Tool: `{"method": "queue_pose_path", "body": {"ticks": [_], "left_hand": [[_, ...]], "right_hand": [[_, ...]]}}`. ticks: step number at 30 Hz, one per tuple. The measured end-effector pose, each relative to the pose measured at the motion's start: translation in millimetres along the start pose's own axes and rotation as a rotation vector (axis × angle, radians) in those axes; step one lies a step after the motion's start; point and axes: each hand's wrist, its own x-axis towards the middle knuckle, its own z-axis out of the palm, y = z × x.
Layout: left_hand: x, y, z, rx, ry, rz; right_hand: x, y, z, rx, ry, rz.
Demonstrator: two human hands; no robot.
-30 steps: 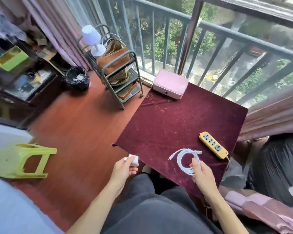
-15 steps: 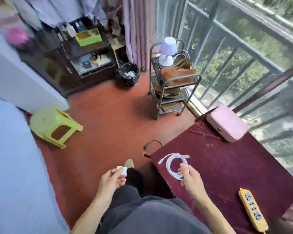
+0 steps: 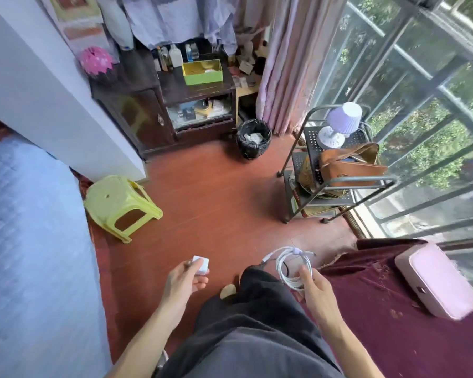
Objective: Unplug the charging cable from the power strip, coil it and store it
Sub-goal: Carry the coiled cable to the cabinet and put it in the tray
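Note:
My right hand [image 3: 316, 289] grips a coiled white charging cable [image 3: 291, 266], held in the air above my knee at the left edge of the table. The coil's two plug ends stick out at its top. My left hand [image 3: 183, 279] pinches a small white charger block [image 3: 201, 264] over the red floor. The power strip is out of view.
A table under a dark red cloth [image 3: 393, 309] is at right, with a pink case [image 3: 436, 282] on it. A metal trolley [image 3: 336, 184] with a lamp and a brown bag stands ahead. A green stool [image 3: 120, 203], a black bin [image 3: 253, 137], a dark cabinet [image 3: 175, 105] and a blue bed [image 3: 30, 255] lie around.
The view has swung left, so the power strip has left the frame. Both hands keep their hold; the coil has come off the table and now hangs over my knee.

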Motion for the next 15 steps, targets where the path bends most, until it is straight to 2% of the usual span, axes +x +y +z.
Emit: {"method": "queue_pose_path", "body": {"ticks": [9,15], "left_hand": [[87.9,115.7,60.7,0.012,0.028,-0.034],[149.7,224.9,89.0,0.006,0.049,0.046]], "right_hand": [[147.3,-88.3,21.6,0.046,-0.020,0.054],[244.6,-183.8,34.7,0.048,-0.090,-0.002]]}}
